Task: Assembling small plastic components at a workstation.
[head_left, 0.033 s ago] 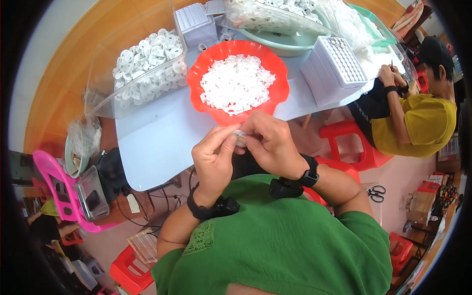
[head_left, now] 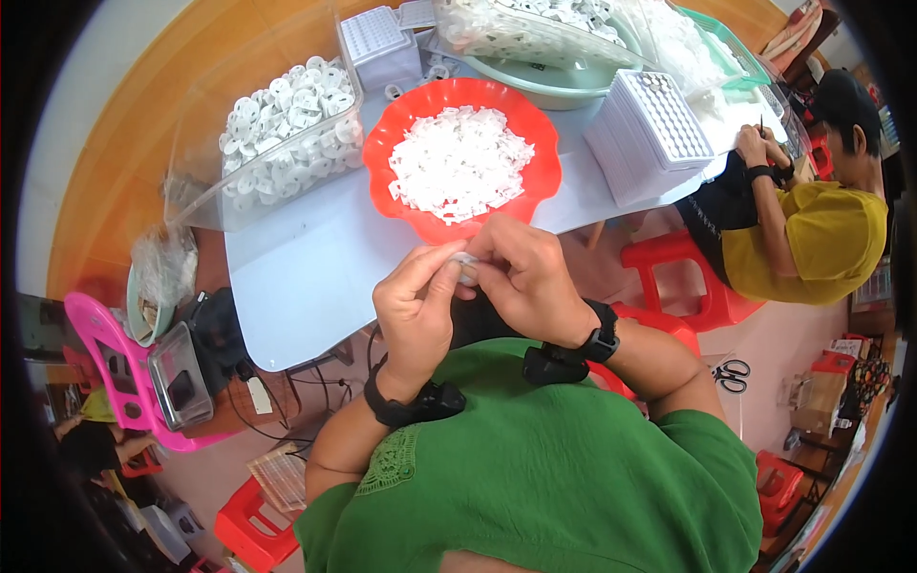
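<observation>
Between both hands, just in front of the table's near edge, is a small round white plastic part (head_left: 464, 268). My left hand (head_left: 416, 298) pinches it from the left with thumb and fingers. From the other side my right hand (head_left: 531, 284) grips it, thumb and fingertips pressed against it. Fingers cover much of the part, so its details cannot be made out. Right beyond my hands stands a red scalloped bowl (head_left: 384, 198) heaped with small white plastic pieces (head_left: 460, 160).
A clear bin (head_left: 191, 196) of round white parts stands left on the light blue table (head_left: 287, 315). Stacked white trays (head_left: 642, 143) stand right; a pale green basin (head_left: 535, 91) lies behind. A co-worker in yellow (head_left: 807, 234) sits at right near a red stool (head_left: 693, 286).
</observation>
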`<state>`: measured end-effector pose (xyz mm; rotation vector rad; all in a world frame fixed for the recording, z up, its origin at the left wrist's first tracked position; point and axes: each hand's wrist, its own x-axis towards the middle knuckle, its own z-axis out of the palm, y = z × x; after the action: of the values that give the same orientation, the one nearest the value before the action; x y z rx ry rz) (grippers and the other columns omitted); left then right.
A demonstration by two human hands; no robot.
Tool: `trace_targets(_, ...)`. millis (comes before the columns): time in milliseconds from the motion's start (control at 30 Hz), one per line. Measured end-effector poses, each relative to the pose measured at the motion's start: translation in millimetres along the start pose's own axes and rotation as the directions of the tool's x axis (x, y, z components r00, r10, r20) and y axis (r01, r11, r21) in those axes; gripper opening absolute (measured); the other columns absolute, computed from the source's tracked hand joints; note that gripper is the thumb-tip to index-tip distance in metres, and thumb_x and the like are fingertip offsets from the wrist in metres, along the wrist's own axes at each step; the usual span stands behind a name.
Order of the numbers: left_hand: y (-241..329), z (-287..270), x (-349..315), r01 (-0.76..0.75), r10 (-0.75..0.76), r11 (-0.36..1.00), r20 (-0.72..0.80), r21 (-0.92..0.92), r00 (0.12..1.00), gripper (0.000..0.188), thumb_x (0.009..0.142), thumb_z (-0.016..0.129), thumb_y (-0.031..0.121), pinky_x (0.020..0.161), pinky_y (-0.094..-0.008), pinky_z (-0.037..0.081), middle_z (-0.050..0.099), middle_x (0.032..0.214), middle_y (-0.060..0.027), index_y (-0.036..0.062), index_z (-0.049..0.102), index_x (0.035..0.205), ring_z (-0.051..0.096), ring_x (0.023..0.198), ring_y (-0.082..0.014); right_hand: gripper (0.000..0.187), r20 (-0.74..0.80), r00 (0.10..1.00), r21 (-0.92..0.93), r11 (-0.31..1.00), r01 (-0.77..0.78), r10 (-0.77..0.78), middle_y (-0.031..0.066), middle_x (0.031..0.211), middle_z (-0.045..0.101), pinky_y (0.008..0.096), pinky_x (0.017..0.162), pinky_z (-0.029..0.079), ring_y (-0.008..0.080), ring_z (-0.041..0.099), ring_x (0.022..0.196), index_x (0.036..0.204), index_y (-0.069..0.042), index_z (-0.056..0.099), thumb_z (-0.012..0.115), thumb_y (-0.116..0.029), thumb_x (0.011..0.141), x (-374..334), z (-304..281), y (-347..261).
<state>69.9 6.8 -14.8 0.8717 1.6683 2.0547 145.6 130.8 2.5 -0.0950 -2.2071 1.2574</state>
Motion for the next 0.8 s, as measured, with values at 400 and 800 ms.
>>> trace_targets(400,-3.8,3.2,4.2,0.093,-0.092,0.996,-0.047,0.009,0.995,0.019,0.091,0.051,-0.001,0.062,-0.0228,0.052,0.061,0.087,-0.0082,-0.0056,0.062,0.106,0.061,0.069,-0.0119,0.009,0.066,0.972,0.233,0.943,-0.236,0.227,0.0082,0.067,0.059,0.0251,0.051,0.047,0.0112,0.060,0.061,0.079,0.003,0.052,0.060,0.006,0.081,5.1,-1.7,0.8)
trace_targets(800,-1.8,5.5,0.0,-0.105,0.102,0.981,0.025,0.166,0.994,0.024,0.089,0.051,-0.004,0.065,-0.0242,0.048,0.061,0.093,-0.0092,-0.0044,0.060,0.111,0.059,0.074,-0.0123,0.008,0.003,0.931,0.587,0.753,-0.297,0.365,0.0039,0.075,0.058,0.0210,0.056,0.048,0.0066,0.057,0.065,0.084,0.002,0.053,0.060,0.001,0.084,-7.6,5.6,-4.5)
